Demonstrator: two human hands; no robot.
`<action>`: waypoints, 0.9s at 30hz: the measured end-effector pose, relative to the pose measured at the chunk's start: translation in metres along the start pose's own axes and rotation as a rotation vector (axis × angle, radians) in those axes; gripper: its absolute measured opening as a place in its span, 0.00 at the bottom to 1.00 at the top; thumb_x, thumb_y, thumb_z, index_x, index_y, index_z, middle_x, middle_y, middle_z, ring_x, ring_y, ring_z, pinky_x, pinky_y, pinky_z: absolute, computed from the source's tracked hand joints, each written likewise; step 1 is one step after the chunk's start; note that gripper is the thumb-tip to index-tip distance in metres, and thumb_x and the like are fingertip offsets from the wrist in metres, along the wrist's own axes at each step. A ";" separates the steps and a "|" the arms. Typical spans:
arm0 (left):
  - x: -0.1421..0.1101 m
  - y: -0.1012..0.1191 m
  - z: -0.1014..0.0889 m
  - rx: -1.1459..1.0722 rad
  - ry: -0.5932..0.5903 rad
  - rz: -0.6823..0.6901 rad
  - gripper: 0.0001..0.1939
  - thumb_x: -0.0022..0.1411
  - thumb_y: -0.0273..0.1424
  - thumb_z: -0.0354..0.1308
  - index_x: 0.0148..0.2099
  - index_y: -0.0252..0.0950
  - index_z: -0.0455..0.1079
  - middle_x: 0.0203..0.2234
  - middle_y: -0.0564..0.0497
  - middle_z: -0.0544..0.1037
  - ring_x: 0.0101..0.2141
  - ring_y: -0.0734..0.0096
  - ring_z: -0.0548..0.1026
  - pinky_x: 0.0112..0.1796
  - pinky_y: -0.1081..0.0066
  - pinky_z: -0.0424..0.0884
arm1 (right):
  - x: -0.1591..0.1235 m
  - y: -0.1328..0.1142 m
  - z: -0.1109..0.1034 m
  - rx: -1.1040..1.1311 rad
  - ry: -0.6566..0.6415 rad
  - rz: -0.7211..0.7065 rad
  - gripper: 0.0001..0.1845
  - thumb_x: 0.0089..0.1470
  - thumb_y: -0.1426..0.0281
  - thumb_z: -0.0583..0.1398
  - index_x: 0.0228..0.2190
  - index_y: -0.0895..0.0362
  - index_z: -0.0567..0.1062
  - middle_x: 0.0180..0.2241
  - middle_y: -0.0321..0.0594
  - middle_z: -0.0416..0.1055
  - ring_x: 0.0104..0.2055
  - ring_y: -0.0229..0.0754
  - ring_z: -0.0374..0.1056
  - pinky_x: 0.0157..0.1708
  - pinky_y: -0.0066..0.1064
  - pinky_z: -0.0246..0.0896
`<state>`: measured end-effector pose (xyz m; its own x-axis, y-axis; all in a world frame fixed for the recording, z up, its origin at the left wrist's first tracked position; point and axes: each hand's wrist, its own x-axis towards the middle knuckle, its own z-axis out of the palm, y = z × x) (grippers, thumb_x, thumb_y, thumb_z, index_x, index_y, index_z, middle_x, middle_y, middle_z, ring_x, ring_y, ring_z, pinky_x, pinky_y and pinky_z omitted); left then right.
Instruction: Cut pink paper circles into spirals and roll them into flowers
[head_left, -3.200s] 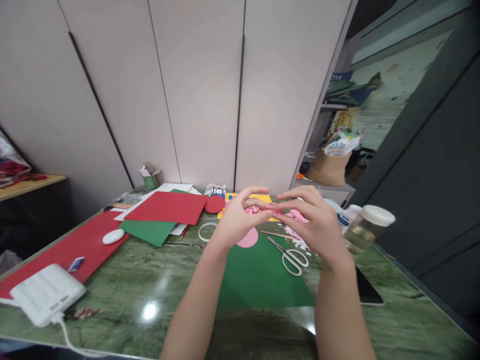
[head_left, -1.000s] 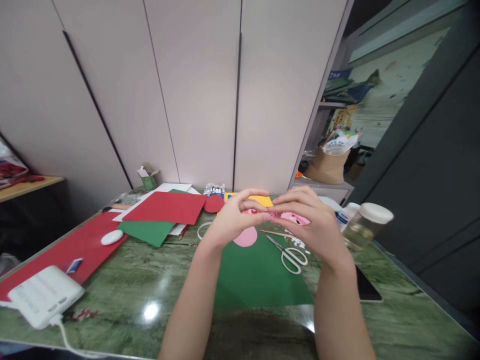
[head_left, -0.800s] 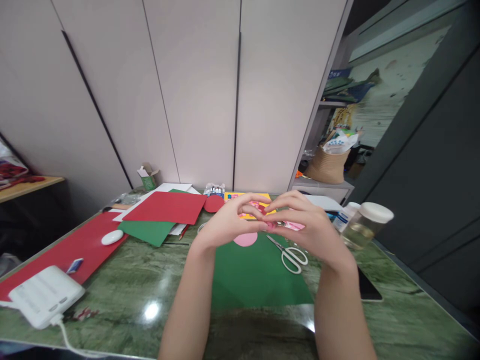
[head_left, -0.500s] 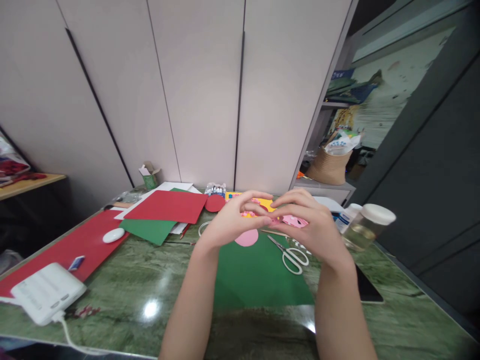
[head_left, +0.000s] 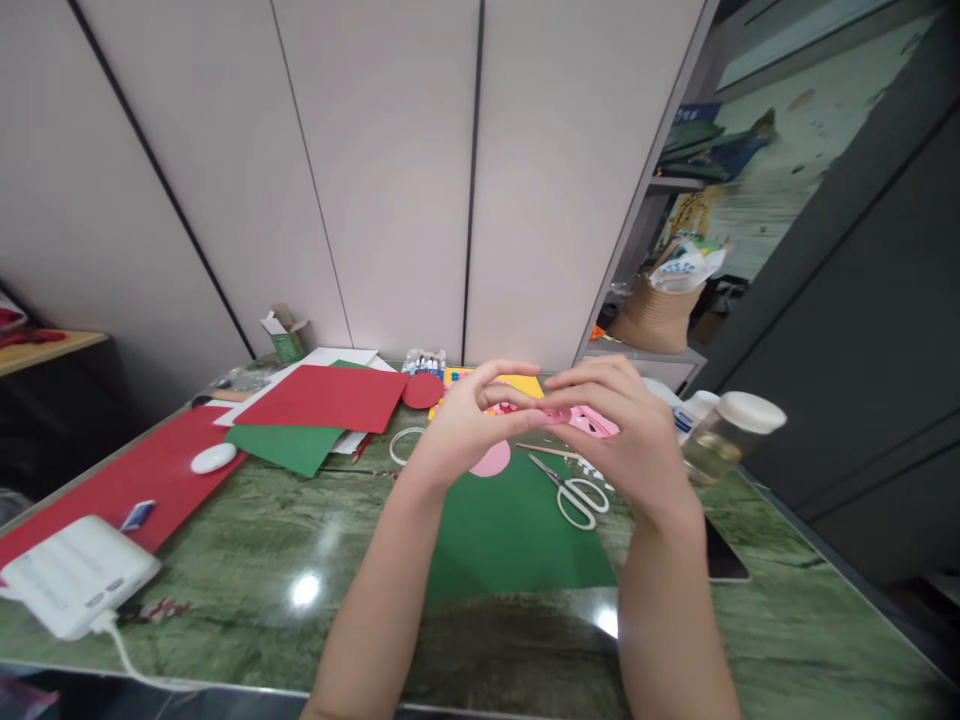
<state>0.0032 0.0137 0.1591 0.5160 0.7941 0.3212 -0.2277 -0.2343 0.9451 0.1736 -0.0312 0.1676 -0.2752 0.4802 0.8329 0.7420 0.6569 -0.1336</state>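
A small pink piece (head_left: pixel 556 414) is pinched between the fingertips of the left hand (head_left: pixel 474 418) and the right hand (head_left: pixel 626 425), held up over the table (head_left: pixel 315 540), where green paper (head_left: pixel 517 545), a pink circle (head_left: pixel 491 459) and scissors (head_left: pixel 564 486) are seen close together.

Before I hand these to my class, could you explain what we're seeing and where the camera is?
There is no machine: the left hand and right hand are a person's own, bare, seen by one camera worn on the head, looking forward and down. Between them they hold a small pink piece, too hidden to identify further. On the green tabletop lie green paper, white-handled scissors, a pink disc and red sheets; a white-lidded jar is at the right.
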 end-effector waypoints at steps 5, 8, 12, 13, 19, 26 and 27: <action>0.000 0.000 -0.006 0.134 -0.052 -0.040 0.23 0.49 0.29 0.65 0.49 0.40 0.67 0.28 0.51 0.77 0.40 0.65 0.75 0.39 0.67 0.70 | -0.002 0.003 -0.004 0.117 -0.167 0.006 0.10 0.53 0.72 0.61 0.38 0.49 0.77 0.39 0.38 0.75 0.45 0.43 0.66 0.41 0.38 0.65; 0.000 0.000 -0.008 0.172 -0.125 -0.051 0.24 0.50 0.28 0.64 0.50 0.40 0.66 0.28 0.51 0.77 0.38 0.66 0.76 0.38 0.67 0.70 | -0.003 0.006 -0.006 0.193 -0.269 0.012 0.12 0.53 0.72 0.62 0.39 0.48 0.77 0.42 0.37 0.74 0.47 0.44 0.65 0.42 0.39 0.66; 0.000 0.001 -0.009 0.218 -0.183 -0.028 0.22 0.50 0.26 0.63 0.49 0.39 0.67 0.28 0.51 0.77 0.38 0.66 0.76 0.38 0.68 0.70 | -0.003 0.007 -0.007 0.221 -0.318 0.012 0.11 0.52 0.72 0.62 0.38 0.47 0.77 0.43 0.36 0.74 0.48 0.44 0.66 0.43 0.39 0.66; 0.000 0.001 -0.008 0.215 -0.169 -0.023 0.22 0.51 0.27 0.62 0.49 0.38 0.67 0.29 0.51 0.77 0.38 0.66 0.76 0.37 0.69 0.70 | -0.003 0.007 -0.006 0.203 -0.292 0.012 0.10 0.52 0.72 0.62 0.37 0.47 0.77 0.41 0.37 0.74 0.46 0.44 0.66 0.42 0.39 0.66; 0.001 -0.004 -0.002 0.136 -0.006 0.011 0.21 0.53 0.31 0.62 0.50 0.39 0.65 0.31 0.50 0.78 0.38 0.67 0.76 0.38 0.70 0.70 | -0.001 0.006 0.002 0.033 -0.060 0.013 0.03 0.51 0.70 0.63 0.32 0.51 0.77 0.37 0.39 0.75 0.40 0.44 0.67 0.41 0.40 0.64; -0.001 -0.007 0.007 0.034 0.020 0.075 0.20 0.53 0.31 0.62 0.49 0.38 0.66 0.31 0.49 0.78 0.40 0.66 0.76 0.43 0.66 0.69 | -0.001 0.001 0.005 -0.019 0.052 -0.010 0.02 0.51 0.71 0.62 0.28 0.54 0.73 0.33 0.40 0.75 0.38 0.44 0.67 0.40 0.38 0.61; -0.001 -0.006 0.007 0.021 0.020 0.080 0.21 0.53 0.31 0.62 0.49 0.38 0.66 0.31 0.49 0.78 0.40 0.66 0.76 0.43 0.66 0.69 | -0.001 0.000 0.004 -0.016 0.053 -0.011 0.02 0.51 0.71 0.62 0.28 0.55 0.73 0.33 0.40 0.75 0.39 0.44 0.67 0.40 0.38 0.61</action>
<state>0.0098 0.0100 0.1532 0.4804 0.7834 0.3945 -0.2497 -0.3090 0.9177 0.1717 -0.0290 0.1642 -0.2508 0.4415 0.8615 0.7493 0.6520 -0.1160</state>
